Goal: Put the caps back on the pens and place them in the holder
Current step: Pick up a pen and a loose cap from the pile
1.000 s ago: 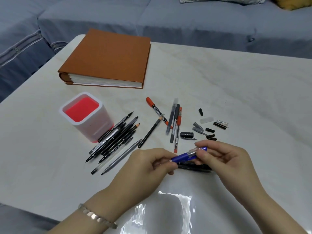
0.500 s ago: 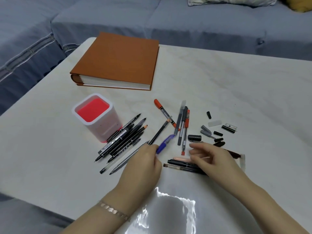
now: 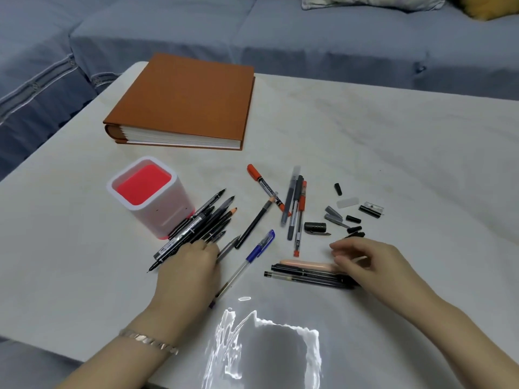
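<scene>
The white pen holder [image 3: 168,217] with a red inside stands at the left of the table. A pile of black pens [image 3: 206,220] lies against its right side. My left hand [image 3: 187,272] lies over the near end of that pile, fingers bent down onto the pens, fingertips hidden. A capped blue pen [image 3: 254,254] lies on the table just right of this hand. My right hand [image 3: 373,262] hovers with loose fingers and holds nothing, over two black pens [image 3: 297,275] and a peach pen [image 3: 303,263]. Several loose caps [image 3: 353,219] lie beyond it.
An orange book [image 3: 182,102] lies at the back left of the white table [image 3: 421,164]. More pens [image 3: 295,203], some red, lie in the middle. A blue sofa [image 3: 309,37] runs behind the table. Glare marks the near edge.
The blue pen, held in both hands a second ago, now lies capped on the table. My left hand has moved left onto the black pen pile. My right hand has let go.
</scene>
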Motion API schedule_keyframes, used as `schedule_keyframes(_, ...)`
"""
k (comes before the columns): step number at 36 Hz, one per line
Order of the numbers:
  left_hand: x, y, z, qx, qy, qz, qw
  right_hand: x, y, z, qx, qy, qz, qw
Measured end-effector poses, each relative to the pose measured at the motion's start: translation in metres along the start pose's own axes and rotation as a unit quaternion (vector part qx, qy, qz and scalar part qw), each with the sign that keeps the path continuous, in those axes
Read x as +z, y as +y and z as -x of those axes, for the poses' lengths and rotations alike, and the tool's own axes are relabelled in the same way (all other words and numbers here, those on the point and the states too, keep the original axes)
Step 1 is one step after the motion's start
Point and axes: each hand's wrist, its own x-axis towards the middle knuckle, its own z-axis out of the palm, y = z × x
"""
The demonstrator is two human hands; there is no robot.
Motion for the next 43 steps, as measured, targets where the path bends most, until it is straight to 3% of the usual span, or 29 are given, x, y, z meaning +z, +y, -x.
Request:
schedule_keyframes(4, -0.001, -0.003, 0.0, 0.009, -0.004, -0.009, 1.0, -0.009, 0.008, -0.007, 0.015, 0.012, 0.046, 0.999)
schedule_keyframes(10, -0.02, 0.014, 0.0, -0.013, 0.053, 0.12, 0.991, -0.014, 0.001, -0.04, -0.022, 0.066, 0.181, 0.981)
schedule_keyframes(18, -0.048, 0.035, 0.001, 0.007, 0.034, 0.352, 0.935, -0.003, -0.004, -0.073, -0.03, 0.042, 0.342, 0.938)
schedule_keyframes(22, -0.056, 0.044, 0.005, 0.001, 0.008, 0.443, 0.896, 0.0, -0.002, -0.075, -0.033, 0.035, 0.368, 0.928)
schedule_keyframes(25, -0.059, 0.049, 0.007, 0.007, -0.004, 0.461, 0.888, -0.001, -0.003, -0.068, -0.051, 0.08, 0.274, 0.957)
schedule_keyframes(29, -0.057, 0.053, 0.008, 0.013, -0.023, 0.481, 0.876, -0.007, -0.017, -0.049, -0.029, 0.14, 0.005, 0.99)
schedule_keyframes(33, -0.056, 0.057, 0.01, 0.024, -0.03, 0.481, 0.876, -0.014, -0.04, -0.019, -0.011, 0.135, -0.289, 0.948)
schedule_keyframes(39, -0.051, 0.061, 0.011, 0.045, -0.045, 0.467, 0.882, -0.022, -0.061, 0.01, 0.017, 0.158, -0.406, 0.9)
schedule_keyframes(43, -0.053, 0.063, 0.014, 0.071, -0.045, 0.437, 0.896, -0.023, -0.064, 0.014, 0.03, 0.162, -0.411, 0.897)
